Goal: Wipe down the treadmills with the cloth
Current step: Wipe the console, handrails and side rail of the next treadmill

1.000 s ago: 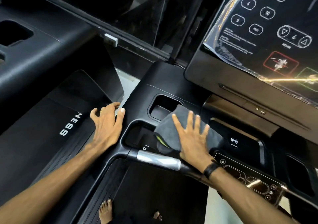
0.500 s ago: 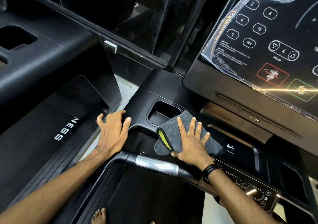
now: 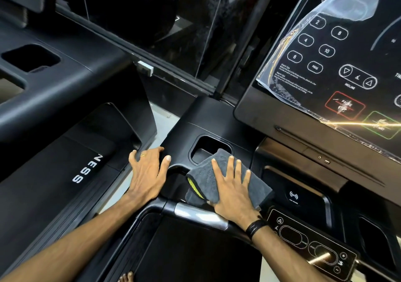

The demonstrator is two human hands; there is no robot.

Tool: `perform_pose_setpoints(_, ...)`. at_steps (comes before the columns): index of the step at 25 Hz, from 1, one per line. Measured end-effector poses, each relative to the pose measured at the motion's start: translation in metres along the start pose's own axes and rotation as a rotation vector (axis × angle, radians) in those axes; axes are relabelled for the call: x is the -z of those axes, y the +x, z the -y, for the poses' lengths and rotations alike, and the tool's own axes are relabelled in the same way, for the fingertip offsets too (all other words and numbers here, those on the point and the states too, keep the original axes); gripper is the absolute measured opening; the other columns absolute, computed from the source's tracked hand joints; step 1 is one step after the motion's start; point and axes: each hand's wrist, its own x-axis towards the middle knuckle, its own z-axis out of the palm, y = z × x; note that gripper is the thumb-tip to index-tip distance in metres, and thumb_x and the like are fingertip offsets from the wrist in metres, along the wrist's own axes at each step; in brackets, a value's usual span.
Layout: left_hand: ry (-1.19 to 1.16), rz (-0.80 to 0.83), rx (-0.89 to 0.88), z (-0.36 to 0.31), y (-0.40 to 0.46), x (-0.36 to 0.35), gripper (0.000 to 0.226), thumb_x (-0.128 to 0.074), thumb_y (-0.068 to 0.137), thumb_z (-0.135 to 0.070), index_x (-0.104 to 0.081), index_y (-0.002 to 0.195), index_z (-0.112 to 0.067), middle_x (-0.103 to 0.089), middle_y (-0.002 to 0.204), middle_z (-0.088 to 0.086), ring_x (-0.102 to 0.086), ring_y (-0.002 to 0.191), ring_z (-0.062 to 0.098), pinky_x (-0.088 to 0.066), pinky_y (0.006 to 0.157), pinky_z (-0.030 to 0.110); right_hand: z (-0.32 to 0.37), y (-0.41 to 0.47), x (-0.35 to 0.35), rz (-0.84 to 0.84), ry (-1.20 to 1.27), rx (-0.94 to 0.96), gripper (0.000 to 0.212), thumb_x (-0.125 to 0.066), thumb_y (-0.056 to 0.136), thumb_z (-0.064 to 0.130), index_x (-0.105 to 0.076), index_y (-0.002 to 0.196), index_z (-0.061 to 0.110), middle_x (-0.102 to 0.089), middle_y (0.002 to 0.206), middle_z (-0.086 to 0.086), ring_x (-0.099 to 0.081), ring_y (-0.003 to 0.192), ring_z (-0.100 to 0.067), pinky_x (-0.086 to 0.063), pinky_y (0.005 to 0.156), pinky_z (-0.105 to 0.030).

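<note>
1. Nearest the person, the silver handlebar [image 3: 200, 215] runs across the front of the console; take it as the landmark. The right wrist crosses over it, and the left forearm comes in on its left side.
2. Just beyond the handlebar, the right hand [image 3: 233, 191] lies flat, fingers straight and spread, pressing the grey cloth [image 3: 219, 178] onto the treadmill's console tray [image 3: 219, 127]. It grips nothing; the palm alone pins the cloth.
3. The cloth is folded, with a yellow-green edge showing on its left side. Its long axis runs diagonally away from the handlebar, from near right toward far left, and its far corner overlaps the cup recess [image 3: 208, 148].
4. Left of the cloth and beyond the handlebar's bend, the left hand [image 3: 147, 173] rests released on the console edge with fingers spread, near the cloth but apart from it, seemingly as a brace.
5. The right hand is therefore the working one. The unwiped surface likely lies farther from the handlebar, around the recess, so the next stroke probably pushes forward.
6. Farthest off stands the display panel [image 3: 325, 69], partly under loose plastic film [image 3: 338, 12].
</note>
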Motion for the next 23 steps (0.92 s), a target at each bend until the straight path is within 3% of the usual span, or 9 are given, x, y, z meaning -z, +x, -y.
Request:
perform_pose_setpoints(5,0.015,0.003,0.005,0.002,0.001,-0.003,0.060,-0.020,0.098,-0.053,-0.054,0.126,-0.012,-0.066,0.111,0.005,-0.053,0.116,0.021,-0.008,0.118,0.054,0.009,0.013,-0.003,-0.086,-0.100,0.082,0.109,-0.070,0.080,0.038,0.006,0.158,0.027,-0.007,0.164,-0.025,-0.004,0.151,-0.047,-0.006,0.118,-0.070)
perform_pose_setpoints(10,0.000,-0.022,0.014,0.000,0.003,-0.002,0.059,-0.020,0.098,-0.053,-0.054,0.126,-0.013,-0.066,0.110,0.004,-0.053,0.114,0.020,-0.007,0.118,0.052,0.013,0.029,-0.006,-0.172,-0.082,0.244,0.103,-0.070,0.070,0.035,-0.017,0.157,0.024,-0.042,0.151,-0.017,-0.036,0.143,-0.038,-0.016,0.118,-0.068)
perform_pose_setpoints(13,-0.061,-0.038,0.034,0.000,0.001,0.003,0.057,-0.019,0.098,-0.054,-0.055,0.124,-0.017,-0.065,0.108,-0.002,-0.053,0.114,0.017,-0.007,0.118,0.050,0.011,0.039,0.003,-0.148,0.327,0.250,0.082,-0.072,0.079,0.033,-0.037,0.153,0.029,-0.052,0.145,0.000,-0.044,0.139,-0.022,-0.010,0.123,-0.054)
perform_pose_setpoints(15,-0.182,-0.082,0.104,0.002,-0.002,0.012,0.053,-0.021,0.097,-0.054,-0.056,0.119,-0.021,-0.062,0.100,-0.007,-0.054,0.109,0.014,-0.009,0.117,0.047,0.012,0.044,0.016,-0.074,0.780,0.229,0.066,-0.079,0.078,0.035,-0.054,0.138,0.041,-0.064,0.133,0.008,-0.058,0.126,-0.013,-0.034,0.117,-0.044)
perform_pose_setpoints(17,-0.304,-0.157,0.194,0.006,-0.006,0.029,0.046,-0.024,0.097,-0.052,-0.057,0.114,-0.024,-0.059,0.090,-0.011,-0.054,0.101,0.007,-0.014,0.115,0.045,0.015,0.045,0.032,-0.054,1.048,0.251,0.052,-0.081,0.072,0.035,-0.063,0.120,0.044,-0.072,0.117,0.009,-0.067,0.110,-0.010,-0.050,0.102,-0.037)
perform_pose_setpoints(19,-0.349,-0.235,0.259,0.016,-0.012,0.049,0.041,-0.025,0.096,-0.049,-0.057,0.108,-0.026,-0.059,0.084,-0.009,-0.051,0.093,-0.005,-0.019,0.113,0.044,0.023,0.037,0.054,-0.050,1.153,0.277,0.043,-0.081,0.074,0.025,-0.065,0.113,0.033,-0.075,0.104,0.011,-0.069,0.099,-0.005,-0.052,0.091,-0.028)
perform_pose_setpoints(21,-0.389,-0.302,0.322,0.033,-0.022,0.068,0.040,-0.024,0.095,-0.051,-0.055,0.105,-0.028,-0.064,0.089,-0.003,-0.048,0.089,-0.006,-0.023,0.111,0.043,0.045,0.025,0.074,0.010,1.194,0.375,0.043,-0.077,0.077,0.015,-0.063,0.115,0.030,-0.074,0.101,0.020,-0.067,0.096,0.004,-0.050,0.086,-0.018)
perform_pose_setpoints(23,-0.436,-0.357,0.392,0.056,-0.038,0.081,0.045,-0.022,0.093,-0.058,-0.056,0.101,-0.030,-0.068,0.093,0.004,-0.050,0.091,0.007,-0.027,0.112,0.045,0.089,0.016,0.074,0.115,0.964,0.524,0.059,-0.077,0.078,0.034,-0.055,0.131,0.044,-0.066,0.122,0.025,-0.061,0.116,0.000,-0.047,0.101,-0.026)
